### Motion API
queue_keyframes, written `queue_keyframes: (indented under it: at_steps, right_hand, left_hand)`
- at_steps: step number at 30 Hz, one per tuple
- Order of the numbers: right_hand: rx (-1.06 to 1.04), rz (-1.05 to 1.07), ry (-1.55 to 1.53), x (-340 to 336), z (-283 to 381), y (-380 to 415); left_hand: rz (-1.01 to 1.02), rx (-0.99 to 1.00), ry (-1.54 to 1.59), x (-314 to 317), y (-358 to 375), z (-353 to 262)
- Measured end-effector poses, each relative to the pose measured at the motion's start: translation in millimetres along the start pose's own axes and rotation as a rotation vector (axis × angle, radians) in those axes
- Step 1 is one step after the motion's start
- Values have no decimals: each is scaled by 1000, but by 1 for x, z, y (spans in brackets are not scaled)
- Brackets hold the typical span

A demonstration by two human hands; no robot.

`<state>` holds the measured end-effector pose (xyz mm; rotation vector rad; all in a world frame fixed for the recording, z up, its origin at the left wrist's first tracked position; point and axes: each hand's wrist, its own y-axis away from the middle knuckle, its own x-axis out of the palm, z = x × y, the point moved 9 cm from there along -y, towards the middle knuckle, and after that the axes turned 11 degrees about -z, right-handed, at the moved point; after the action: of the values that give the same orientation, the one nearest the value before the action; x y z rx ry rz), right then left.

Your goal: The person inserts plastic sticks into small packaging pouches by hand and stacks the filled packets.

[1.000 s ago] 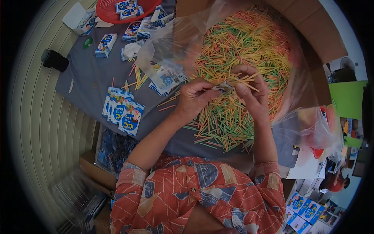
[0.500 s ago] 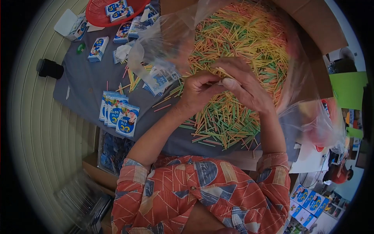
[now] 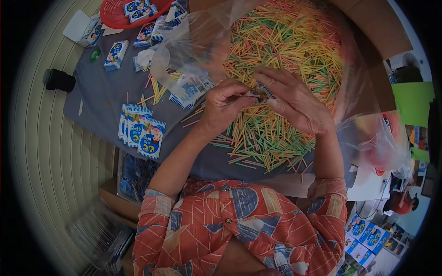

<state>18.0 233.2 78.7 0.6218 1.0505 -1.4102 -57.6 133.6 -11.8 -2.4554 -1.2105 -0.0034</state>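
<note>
Over a large heap of thin coloured sticks, my left hand pinches the near edge of a small packet. My right hand is at the packet's other side, its thumb and fingers around it. The packet is small and partly hidden by the fingers, so its contents cannot be made out. Left of the hands, printed packets lie beside clear plastic film. Several filled blue and white packets overlap near the table's left front edge.
A red basket with small boxes stands at the back left. Another box lies in front of it. Cardboard flaps and clear plastic border the heap. A person in red is far off at the right.
My hands have moved slightly apart. The yellow sticks seen in my right hand earlier no longer show, and a packet now shows between my hands.
</note>
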Motion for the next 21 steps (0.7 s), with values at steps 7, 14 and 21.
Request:
queue_keyframes:
  at_steps: [7, 14, 21]
  right_hand:
    - [-140, 51, -279, -7, 8, 1]
    - [29, 338, -426, 39, -5, 4]
    - [7, -396, -589, -11, 5, -7]
  left_hand:
    - [-9, -17, 3, -11, 17, -5]
    - [44, 92, 0, -1, 28, -14]
    - [-131, -317, 357, -9, 33, 12]
